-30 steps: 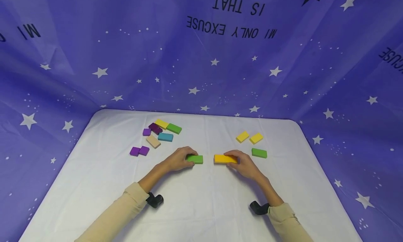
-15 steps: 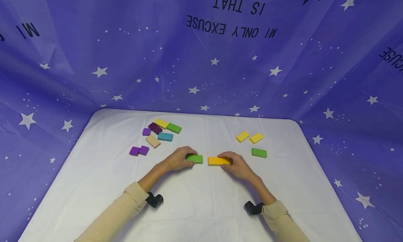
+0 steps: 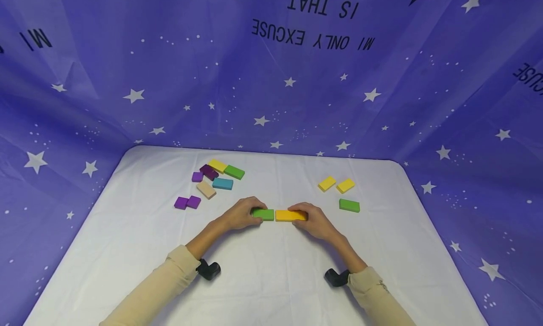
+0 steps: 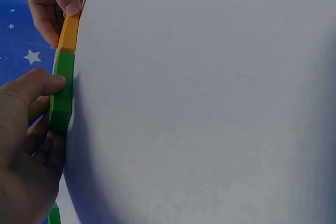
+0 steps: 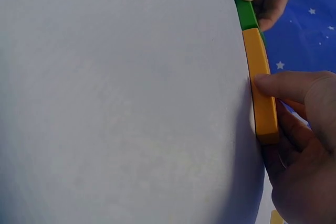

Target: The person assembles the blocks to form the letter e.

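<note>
My left hand (image 3: 243, 214) pinches a green block (image 3: 265, 215) flat on the white cloth, thumb on the near side and fingers on the far side. Facing it, my right hand (image 3: 315, 220) pinches an orange-yellow block (image 3: 289, 215) between thumb and fingers. The two blocks lie end to end in one line, a thin gap between them in the head view. In the left wrist view the green block (image 4: 63, 90) appears to meet the orange-yellow block (image 4: 69, 34). The right wrist view shows the orange-yellow block (image 5: 260, 87) longer than the green block (image 5: 245, 11).
At the back left lie a teal block (image 3: 223, 183), a beige block (image 3: 206, 190), a dark purple block (image 3: 209, 172), a yellow block (image 3: 218, 166), a green block (image 3: 234, 172) and several small purple blocks (image 3: 193, 202). Right: two yellow blocks (image 3: 327, 183) and a green block (image 3: 349, 205).
My right hand has moved left, sliding the orange-yellow block up close to the green block's end. The left hand and its green block have stayed in place.
</note>
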### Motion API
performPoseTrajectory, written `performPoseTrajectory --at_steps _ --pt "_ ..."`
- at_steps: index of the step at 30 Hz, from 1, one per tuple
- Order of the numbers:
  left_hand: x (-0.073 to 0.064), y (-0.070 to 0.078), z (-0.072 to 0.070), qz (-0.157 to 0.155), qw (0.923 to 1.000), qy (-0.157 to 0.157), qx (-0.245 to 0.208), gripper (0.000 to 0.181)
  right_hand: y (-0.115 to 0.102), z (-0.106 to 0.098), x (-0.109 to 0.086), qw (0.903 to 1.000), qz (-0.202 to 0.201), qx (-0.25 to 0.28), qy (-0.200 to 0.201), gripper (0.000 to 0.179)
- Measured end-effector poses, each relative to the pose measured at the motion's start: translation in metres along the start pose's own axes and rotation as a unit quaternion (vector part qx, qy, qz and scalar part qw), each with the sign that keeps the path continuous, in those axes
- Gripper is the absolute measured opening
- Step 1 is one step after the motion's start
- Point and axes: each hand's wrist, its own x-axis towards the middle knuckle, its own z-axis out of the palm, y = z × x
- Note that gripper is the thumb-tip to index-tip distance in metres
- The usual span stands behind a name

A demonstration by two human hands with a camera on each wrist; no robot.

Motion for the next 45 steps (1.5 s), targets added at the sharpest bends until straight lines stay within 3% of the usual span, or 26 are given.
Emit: performPoseTrajectory --at_steps 20,26,29,32,37,39,45 --pt "-0.001 -0.001 0.004 0.007 1.0 0.007 -0.003 0.036 -0.001 0.002 0.003 0.9999 -0.003 -0.01 -0.005 0.036" --pt "-0.005 0.002 0.005 0.009 0.9998 0.002 0.015 0.048 -0.002 0.002 0.003 0.9999 0.001 -0.011 -0.008 0.037" --pt "-0.011 0.007 0.005 0.027 0.9985 0.002 0.048 0.053 -0.002 0.002 0.003 0.9999 0.005 -0.009 -0.01 0.037" --pt "-0.018 0.011 0.006 0.069 0.9902 0.013 0.121 0.054 -0.002 0.002 0.003 0.9999 0.007 -0.007 -0.011 0.037" --pt "-0.027 0.021 0.009 0.128 0.9609 0.024 0.244 0.054 -0.002 0.002 0.003 0.9999 0.01 -0.009 -0.01 0.037" --pt "-0.03 0.025 0.01 0.128 0.9531 0.012 0.274 0.055 -0.003 0.002 0.003 0.9998 0.012 -0.011 -0.01 0.038" --pt "-0.036 0.034 0.014 0.098 0.9417 -0.041 0.319 0.059 -0.003 0.003 0.003 0.9998 0.014 -0.013 -0.007 0.038"
